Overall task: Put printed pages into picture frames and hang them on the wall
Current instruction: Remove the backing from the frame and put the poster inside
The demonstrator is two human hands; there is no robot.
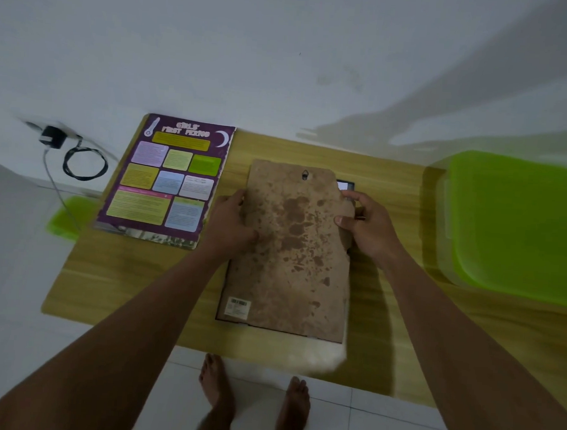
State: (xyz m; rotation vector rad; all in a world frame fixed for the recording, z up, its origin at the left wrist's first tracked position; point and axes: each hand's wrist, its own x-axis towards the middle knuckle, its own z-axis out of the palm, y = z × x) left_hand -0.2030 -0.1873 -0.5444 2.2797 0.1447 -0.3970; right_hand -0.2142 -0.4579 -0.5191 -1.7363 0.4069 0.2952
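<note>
A black picture frame (346, 185) lies face down in the middle of the wooden table (124, 272). On it rests a stained brown backing board (293, 248) with a small metal hanger (305, 175) near its far edge and a barcode sticker at the near left corner. My left hand (232, 223) grips the board's left edge. My right hand (367, 224) holds its right edge, thumb on top. A white blurred sheet (320, 356) sticks out from under the frame's near edge. A purple printed page (169, 182) with coloured boxes lies to the left on the table.
A green plastic lid on a clear box (518, 227) sits at the table's right end. Another green lid (67, 216) lies on the floor at left, under a black adapter (52, 137) and coiled cable on the white wall. My bare feet stand on white tiles.
</note>
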